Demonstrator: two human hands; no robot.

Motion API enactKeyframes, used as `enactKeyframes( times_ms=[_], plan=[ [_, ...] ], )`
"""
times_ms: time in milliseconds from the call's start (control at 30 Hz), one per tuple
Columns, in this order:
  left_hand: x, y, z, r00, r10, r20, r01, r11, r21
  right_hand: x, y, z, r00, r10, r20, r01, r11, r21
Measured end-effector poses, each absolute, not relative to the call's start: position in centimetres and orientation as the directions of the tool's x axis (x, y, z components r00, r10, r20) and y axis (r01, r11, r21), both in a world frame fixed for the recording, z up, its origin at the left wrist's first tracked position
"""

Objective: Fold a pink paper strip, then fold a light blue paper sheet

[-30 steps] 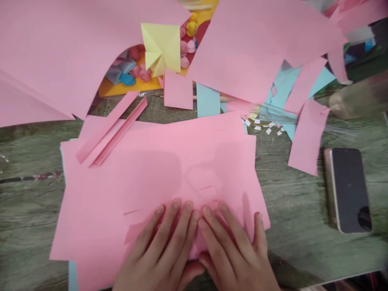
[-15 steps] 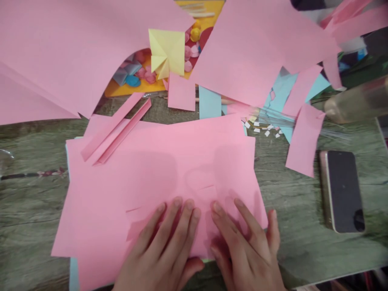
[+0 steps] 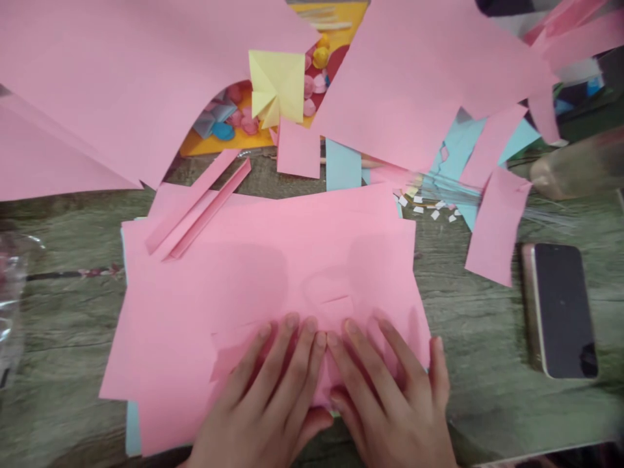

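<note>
The right hand (image 3: pixel 390 403) has come back in toward the left hand (image 3: pixel 266 416) since half a second ago, when a gap showed between them; the left hand has barely shifted. The two index fingertips now meet, or nearly so, at the middle of the pink paper piece (image 3: pixel 337 311) beneath them. Both hands are spread flat, palms down, clamped on nothing, with the thumbs apart from the fingers. Judging by this, the pressure falls on the piece's middle again, holding it flat, though the fingers hide most of it and any fold there cannot be made out.

That piece lies at the near side of a stack of pink paper sheets (image 3: pixel 205 286), with a pale blue edge showing under the near left corner. Two folded pink strips (image 3: pixel 209 211) lie aslant on the stack's far left part. Beyond are a small pink square (image 3: pixel 298 151) and a creased yellow paper square (image 3: pixel 287 78), between larger pink sheets.

To the right, a loose pink strip (image 3: pixel 497 227) rests near a smartphone (image 3: pixel 565 312) on the wooden tabletop (image 3: pixel 468 351). At the left edge, more of a clear plastic wrapper (image 3: pixel 12 292) now shows, probably because the view has shifted.
</note>
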State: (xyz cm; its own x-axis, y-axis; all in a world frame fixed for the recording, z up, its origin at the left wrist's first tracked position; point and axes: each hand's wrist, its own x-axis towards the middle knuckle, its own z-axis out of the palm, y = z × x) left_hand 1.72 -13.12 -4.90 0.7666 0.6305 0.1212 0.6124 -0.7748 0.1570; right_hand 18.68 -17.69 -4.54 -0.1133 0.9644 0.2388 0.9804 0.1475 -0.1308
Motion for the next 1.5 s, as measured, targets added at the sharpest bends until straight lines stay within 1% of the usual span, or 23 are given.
enactKeyframes(
  times_ms=[67,200,333,400,500,600,700,800,900,1033,1200,1233,1300,1367,1400,1467,1500],
  plan=[
    [1.7,-13.2,-4.6,0.771,0.630,0.097,0.619,-0.776,0.120,18.8,-17.7,-4.4,-0.124,0.964,0.236,0.979,0.158,-0.129],
    [1.2,-13.6,-4.0,0.775,0.624,0.103,0.622,-0.781,0.049,19.1,-17.7,-4.2,-0.223,0.951,0.213,0.968,0.242,-0.065],
    [0.1,-14.1,-3.8,0.750,0.652,0.112,0.655,-0.756,0.011,19.1,-17.8,-4.3,-0.180,0.964,0.194,0.977,0.198,-0.081],
    [-0.4,-14.2,-3.9,0.734,0.672,0.099,0.674,-0.738,0.010,19.2,-17.9,-4.4,-0.214,0.956,0.201,0.972,0.230,-0.057],
    [-0.9,-14.1,-4.1,0.717,0.692,0.080,0.693,-0.721,0.023,19.4,-17.8,-4.5,-0.256,0.944,0.210,0.963,0.267,-0.025],
    [-1.4,-13.8,-4.0,0.686,0.726,0.050,0.723,-0.688,0.066,19.3,-17.9,-4.5,-0.237,0.947,0.215,0.966,0.252,-0.047],
    [-1.9,-13.4,-3.9,0.658,0.753,0.004,0.747,-0.654,0.114,18.7,-18.0,-4.3,-0.163,0.965,0.206,0.977,0.187,-0.105],
    [-2.2,-13.2,-4.0,0.635,0.773,-0.001,0.765,-0.628,0.147,18.1,-18.0,-4.2,-0.058,0.982,0.182,0.981,0.090,-0.172],
    [-2.5,-13.1,-4.0,0.625,0.781,0.003,0.766,-0.614,0.188,17.8,-17.9,-4.1,-0.042,0.982,0.182,0.979,0.077,-0.187],
    [-2.9,-12.8,-3.7,0.619,0.785,-0.021,0.768,-0.599,0.227,17.9,-18.0,-4.0,-0.059,0.984,0.170,0.978,0.091,-0.185],
    [-3.5,-11.9,-3.7,0.651,0.759,-0.035,0.745,-0.628,0.226,17.9,-18.1,-3.9,-0.035,0.987,0.159,0.979,0.066,-0.193],
    [-3.5,-11.6,-3.7,0.659,0.751,-0.041,0.738,-0.636,0.225,18.1,-18.0,-4.0,-0.046,0.986,0.161,0.980,0.076,-0.185],
    [-3.7,-11.3,-3.6,0.679,0.733,-0.048,0.723,-0.655,0.221,18.5,-18.0,-4.2,-0.123,0.974,0.190,0.978,0.151,-0.142],
    [-4.1,-11.6,-3.6,0.704,0.709,-0.032,0.699,-0.684,0.210,18.9,-17.9,-4.4,-0.203,0.955,0.216,0.969,0.228,-0.095],
    [-4.3,-11.9,-3.6,0.712,0.702,-0.002,0.687,-0.697,0.205,19.0,-17.9,-4.4,-0.223,0.949,0.222,0.966,0.246,-0.083],
    [-4.9,-12.9,-3.5,0.708,0.699,0.100,0.674,-0.712,0.197,18.9,-17.9,-4.5,-0.207,0.955,0.215,0.968,0.231,-0.095],
    [-5.1,-13.5,-3.4,0.686,0.711,0.156,0.681,-0.703,0.206,18.8,-18.0,-4.4,-0.166,0.966,0.198,0.974,0.192,-0.119]
  ],
)
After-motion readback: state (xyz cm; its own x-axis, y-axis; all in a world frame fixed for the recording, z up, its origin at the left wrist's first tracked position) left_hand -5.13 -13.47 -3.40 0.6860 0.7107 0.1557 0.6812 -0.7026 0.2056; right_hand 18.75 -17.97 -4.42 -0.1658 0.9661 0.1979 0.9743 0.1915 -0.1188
